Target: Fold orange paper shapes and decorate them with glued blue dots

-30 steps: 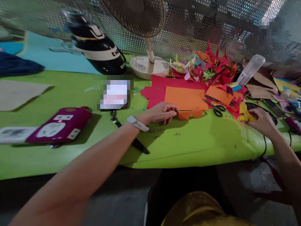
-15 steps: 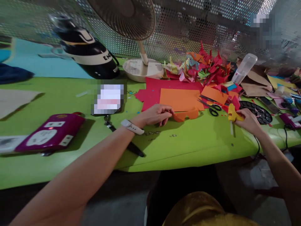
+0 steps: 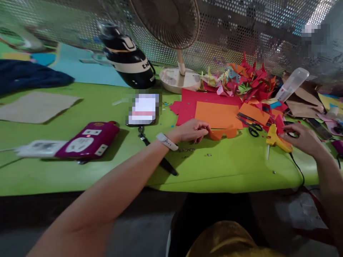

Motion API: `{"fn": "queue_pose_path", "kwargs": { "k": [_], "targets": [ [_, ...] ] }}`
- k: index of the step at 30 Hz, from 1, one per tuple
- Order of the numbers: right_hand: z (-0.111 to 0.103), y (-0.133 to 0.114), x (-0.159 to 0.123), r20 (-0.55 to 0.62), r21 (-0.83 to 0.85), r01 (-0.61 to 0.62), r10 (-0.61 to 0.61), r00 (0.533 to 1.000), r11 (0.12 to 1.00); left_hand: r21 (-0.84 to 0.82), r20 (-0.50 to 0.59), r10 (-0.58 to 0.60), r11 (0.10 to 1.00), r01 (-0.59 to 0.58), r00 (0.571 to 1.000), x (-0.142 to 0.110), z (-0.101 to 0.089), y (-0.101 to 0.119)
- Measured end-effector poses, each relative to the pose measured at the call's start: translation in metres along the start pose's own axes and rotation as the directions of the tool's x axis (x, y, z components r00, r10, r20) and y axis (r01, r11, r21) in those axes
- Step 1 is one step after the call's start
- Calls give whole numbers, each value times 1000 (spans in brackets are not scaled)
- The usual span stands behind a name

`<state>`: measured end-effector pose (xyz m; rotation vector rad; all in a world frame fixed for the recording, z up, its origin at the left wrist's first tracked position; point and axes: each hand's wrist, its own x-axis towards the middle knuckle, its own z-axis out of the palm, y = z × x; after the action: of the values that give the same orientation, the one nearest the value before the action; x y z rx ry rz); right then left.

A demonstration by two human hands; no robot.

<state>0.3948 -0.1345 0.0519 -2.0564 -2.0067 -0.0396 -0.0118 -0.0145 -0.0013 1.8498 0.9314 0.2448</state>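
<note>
Got left hand [image 3: 193, 131] closed, fingers curled, pinching the near end of an orange paper cutout [image 3: 223, 133] with scalloped lower edge. Can see it just in front of the orange sheet [image 3: 218, 114], over the green table [image 3: 227, 171]. Can't tell if fully flat on the surface.

Got right hand [image 3: 305, 138] loosely open, thumb and fingers apart, right beside the yellow glue gun [image 3: 277, 139]. Can't confirm contact. Can see the nozzle pointing toward the table's front edge, black cord [image 3: 298, 167] running off the handle and down to that edge.

Have orange sheet lying on red paper [image 3: 187, 103], with black-handled scissors [image 3: 253, 130] at its right corner, between cutout and glue gun. Behind those, see folded-paper pile [image 3: 249, 80], mostly red, with clear plastic bottle [image 3: 293, 84] leaning to its right. Also see black tray [image 3: 289, 125], partly hidden behind right hand.

On the left side, find phone [image 3: 144, 109] with screen lit, black strap [image 3: 168, 166] passing under left forearm, which has a white watch [image 3: 166, 141]. Further left, see purple power strip [image 3: 87, 141]. Toward the back, see black-and-white flask [image 3: 128, 59] beside fan [image 3: 180, 79].
</note>
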Motion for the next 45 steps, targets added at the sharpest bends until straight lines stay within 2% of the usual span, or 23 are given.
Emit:
{"fn": "queue_pose_path", "kwargs": {
  "k": [2,4,6,8,10,12,14,17,20,24,27,30,34,39,42,45],
  "targets": [
    [-5,-23,18,-31,19,-1,2,1000,1000,-5,13,33,999,-33,999,0,0,-1],
    [0,-52,44,14,51,136,-137,990,989,8,19,67,998,-67,998,0,-1,-2],
    [15,-84,75,121,70,259,-266,956,963,42,19,80,996,-81,997,0,-1,-2],
    [37,-112,108,236,93,368,-379,895,925,80,11,80,993,-81,997,-1,0,-1],
    [62,-133,140,284,97,427,-436,854,899,113,5,82,990,-82,997,-2,0,1],
    [85,-145,168,277,70,463,-463,842,884,137,10,96,986,-96,995,-5,0,4],
    [101,-150,188,266,30,461,-452,851,887,157,16,128,979,-129,992,-7,0,7],
    [111,-150,206,295,-5,403,-384,875,915,178,0,203,963,-200,979,-10,-2,10],
    [110,-148,208,369,79,348,-352,860,934,181,-10,243,954,-237,970,-12,-2,12],
    [108,-151,197,398,242,369,-439,806,897,222,5,298,930,-292,954,-11,-1,13],
    [109,-154,185,387,328,361,-473,792,873,259,11,328,911,-320,945,-9,3,12],
    [110,-156,174,348,400,327,-472,810,856,269,24,307,915,-302,951,-6,5,10],
    [109,-157,163,247,444,265,-401,882,856,252,17,252,935,-248,967,-5,4,9],
    [117,-178,149,231,369,265,-364,902,891,90,3,162,983,-162,987,-9,4,10],
    [122,-191,139,198,302,262,-329,923,917,96,14,138,986,-138,990,-9,4,8],
    [117,-189,133,121,274,291,-333,935,917,115,34,108,987,-112,994,-7,4,6]
  ]
}}
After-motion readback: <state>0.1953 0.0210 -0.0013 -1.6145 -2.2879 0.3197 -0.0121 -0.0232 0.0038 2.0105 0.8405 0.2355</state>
